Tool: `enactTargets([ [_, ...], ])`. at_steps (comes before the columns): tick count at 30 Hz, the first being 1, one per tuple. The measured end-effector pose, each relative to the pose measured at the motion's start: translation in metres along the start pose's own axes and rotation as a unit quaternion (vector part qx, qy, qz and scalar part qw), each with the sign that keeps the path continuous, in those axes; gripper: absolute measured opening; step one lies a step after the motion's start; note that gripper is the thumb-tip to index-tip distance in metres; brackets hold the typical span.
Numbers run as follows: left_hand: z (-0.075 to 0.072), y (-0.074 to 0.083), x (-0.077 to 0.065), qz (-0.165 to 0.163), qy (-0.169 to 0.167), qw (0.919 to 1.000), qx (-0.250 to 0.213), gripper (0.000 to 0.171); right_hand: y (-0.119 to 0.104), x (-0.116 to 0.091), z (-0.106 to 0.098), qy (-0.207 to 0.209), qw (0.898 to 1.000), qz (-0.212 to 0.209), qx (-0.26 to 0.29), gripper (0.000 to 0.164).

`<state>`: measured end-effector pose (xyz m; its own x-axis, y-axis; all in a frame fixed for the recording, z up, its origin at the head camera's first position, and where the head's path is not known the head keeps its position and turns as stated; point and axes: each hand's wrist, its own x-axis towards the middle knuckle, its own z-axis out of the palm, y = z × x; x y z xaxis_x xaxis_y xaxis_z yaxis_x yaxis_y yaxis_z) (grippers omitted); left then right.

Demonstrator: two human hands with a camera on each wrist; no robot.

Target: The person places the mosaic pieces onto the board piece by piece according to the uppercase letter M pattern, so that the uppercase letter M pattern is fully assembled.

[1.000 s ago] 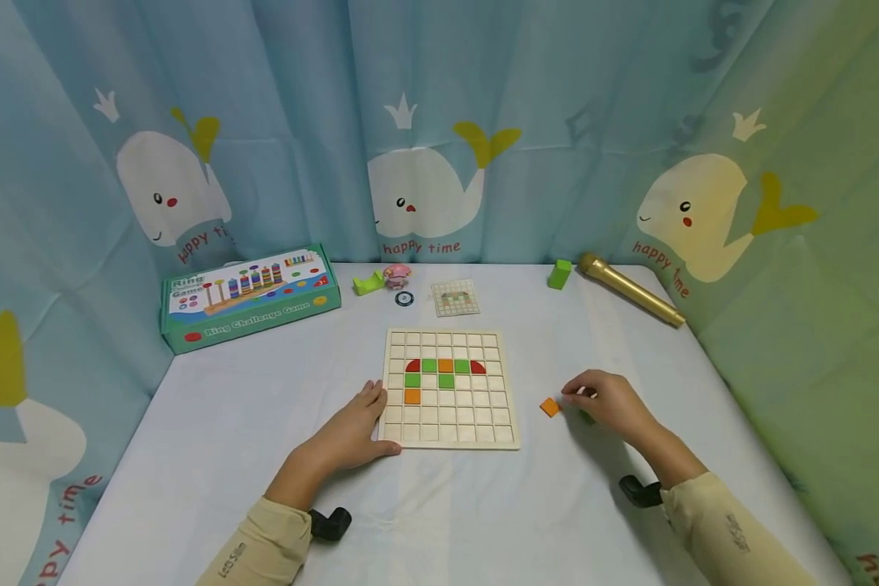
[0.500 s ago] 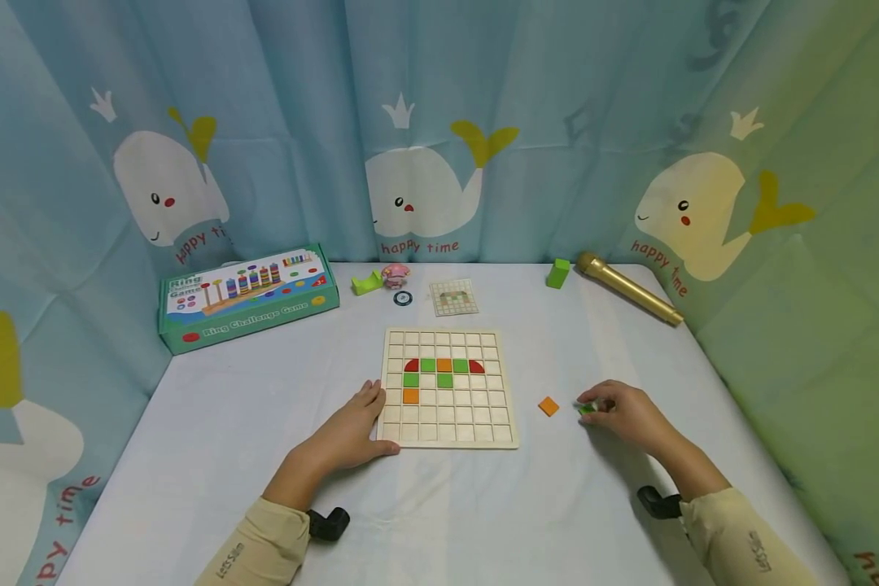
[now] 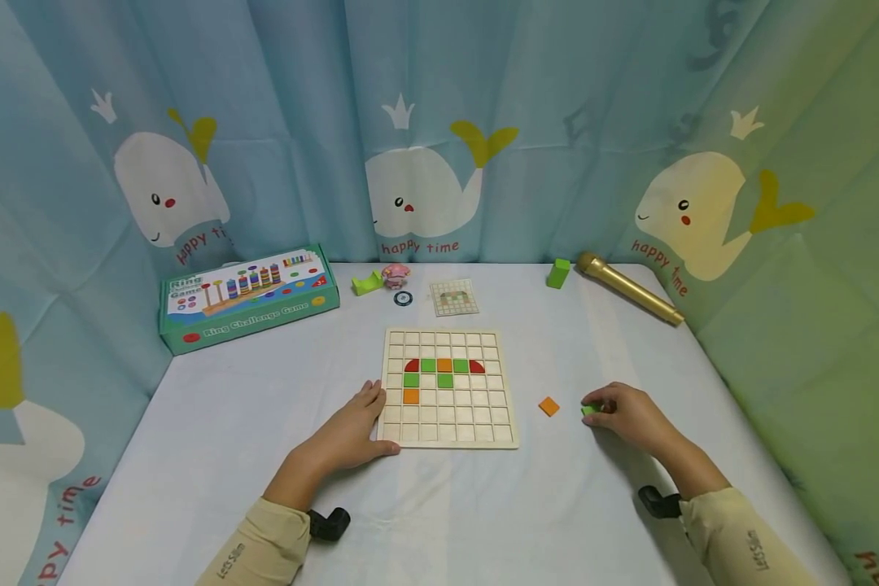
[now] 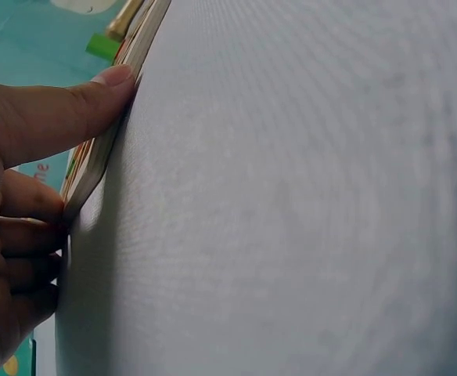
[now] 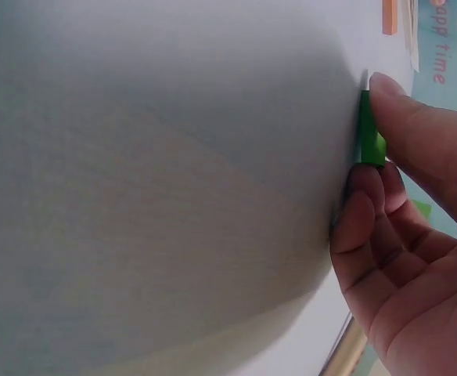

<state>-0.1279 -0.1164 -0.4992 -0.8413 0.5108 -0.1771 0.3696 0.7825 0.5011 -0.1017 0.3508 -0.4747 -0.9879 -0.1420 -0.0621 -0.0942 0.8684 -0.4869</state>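
A wooden grid board lies on the white table, with red, green and orange tiles set in some of its squares. My left hand rests at the board's near-left corner. Its thumb touches the front edge, and the fingers lie along the left side. Right of the board, my right hand pinches a small green tile between thumb and fingertips, low at the tabletop. Part of that tile is hidden by the fingers. A loose orange tile lies between the board and my right hand.
Along the back stand a green game box, a light green curved piece, a pink figurine, a dark round disc, a pattern card, a green block and a gold microphone. Curtains enclose the table.
My right hand has moved rightward from beside the loose orange tile and now pinches the green tile that lay under it. My left hand has stayed at the board's corner.
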Motion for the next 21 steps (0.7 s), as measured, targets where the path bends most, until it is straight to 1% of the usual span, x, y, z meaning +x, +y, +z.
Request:
enactTargets([
  [8,0.0,0.001,-0.001,0.002,0.004,1.0,-0.007,0.097,-0.003,-0.002,-0.002,0.0,1.0,0.01,0.001,0.016],
  [16,-0.001,0.0,0.0,0.0,0.005,1.0,-0.007,0.097,-0.005,-0.001,-0.015,-0.024,0.999,0.025,0.032,0.012],
  [21,-0.001,0.0,-0.001,0.003,0.003,1.0,-0.007,0.098,-0.008,0.002,-0.018,-0.027,0.998,0.026,0.046,0.011],
])
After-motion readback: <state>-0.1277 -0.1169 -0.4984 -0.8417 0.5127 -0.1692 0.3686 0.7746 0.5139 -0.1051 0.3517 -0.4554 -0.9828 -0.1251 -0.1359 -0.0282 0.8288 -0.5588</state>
